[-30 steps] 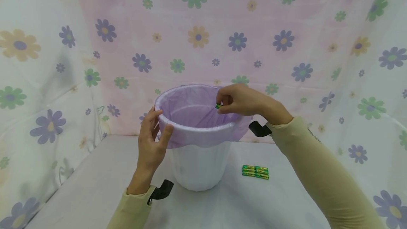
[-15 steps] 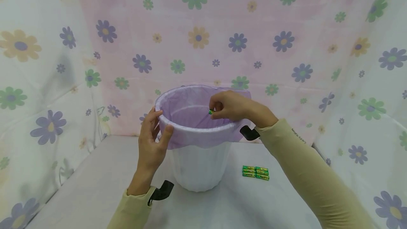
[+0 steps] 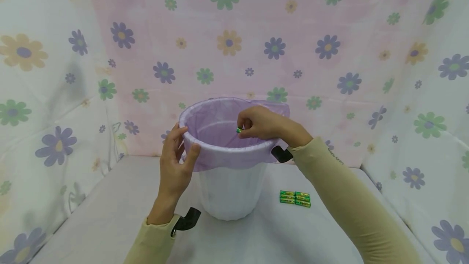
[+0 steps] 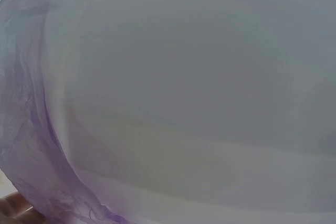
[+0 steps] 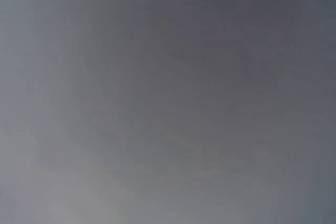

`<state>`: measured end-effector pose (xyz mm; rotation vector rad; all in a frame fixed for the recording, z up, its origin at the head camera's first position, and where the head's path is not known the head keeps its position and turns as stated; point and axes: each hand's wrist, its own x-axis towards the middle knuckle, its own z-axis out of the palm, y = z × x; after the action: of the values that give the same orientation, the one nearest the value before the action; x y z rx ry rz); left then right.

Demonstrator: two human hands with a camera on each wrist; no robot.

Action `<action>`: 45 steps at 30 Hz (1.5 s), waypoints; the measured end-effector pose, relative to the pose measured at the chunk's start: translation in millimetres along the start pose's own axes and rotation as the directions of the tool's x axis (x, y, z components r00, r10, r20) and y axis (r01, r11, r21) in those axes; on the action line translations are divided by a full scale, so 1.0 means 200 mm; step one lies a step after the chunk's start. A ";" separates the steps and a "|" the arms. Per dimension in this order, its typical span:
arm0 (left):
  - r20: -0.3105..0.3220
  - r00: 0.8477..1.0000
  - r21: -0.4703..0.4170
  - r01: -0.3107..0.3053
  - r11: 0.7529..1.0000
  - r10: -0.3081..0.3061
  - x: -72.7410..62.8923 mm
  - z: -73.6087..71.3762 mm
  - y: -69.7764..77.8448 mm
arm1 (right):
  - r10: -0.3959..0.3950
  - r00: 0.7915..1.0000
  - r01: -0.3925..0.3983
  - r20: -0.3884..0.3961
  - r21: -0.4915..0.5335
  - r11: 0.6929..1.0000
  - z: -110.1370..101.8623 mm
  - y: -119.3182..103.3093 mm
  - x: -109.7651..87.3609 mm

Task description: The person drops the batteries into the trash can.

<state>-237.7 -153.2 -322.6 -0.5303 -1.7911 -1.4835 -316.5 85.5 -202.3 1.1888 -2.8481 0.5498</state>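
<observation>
A white waste bin (image 3: 231, 194) stands upright, lined with a thin purple bag (image 3: 227, 160) folded over its rim. My left hand (image 3: 176, 170) grips the rim at the left, thumb on the near side over the bag. Between thumb and forefinger, my right hand (image 3: 261, 123) pinches a small green-and-yellow battery (image 3: 239, 130) above the bin's mouth. Most of that battery is hidden by the fingers. The left wrist view is filled by the bin's pale wall (image 4: 184, 77), with the purple bag (image 4: 26, 124) along the left. Only a grey blur shows in the right wrist view.
Several matching batteries (image 3: 294, 199) lie in two neat stacks of rows on the white tabletop (image 3: 146, 190), right of the bin. A flowered curtain (image 3: 249, 23) encloses the back and both sides.
My right hand has moved left and slightly down over the bin's mouth, still pinching the battery. The left hand keeps its place on the rim.
</observation>
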 end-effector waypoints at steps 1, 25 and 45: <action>0.001 1.000 0.001 0.000 1.000 0.000 0.00 0.00 0.00 | 0.001 1.000 -0.001 0.000 0.001 1.000 0.00 0.00 0.00; 0.009 1.000 -0.007 -0.003 1.000 0.003 0.00 0.02 0.00 | 0.006 0.999 -0.006 -0.054 -0.003 1.000 -0.05 0.00 -0.07; 0.001 1.000 0.012 -0.002 1.000 0.002 0.01 0.00 0.01 | 0.015 0.975 -0.018 -0.221 -0.013 1.000 -0.17 0.11 -0.48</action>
<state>-237.5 -153.6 -321.0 -0.5268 -1.7980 -1.4704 -268.0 176.9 -190.4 1.0307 -2.6721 0.6184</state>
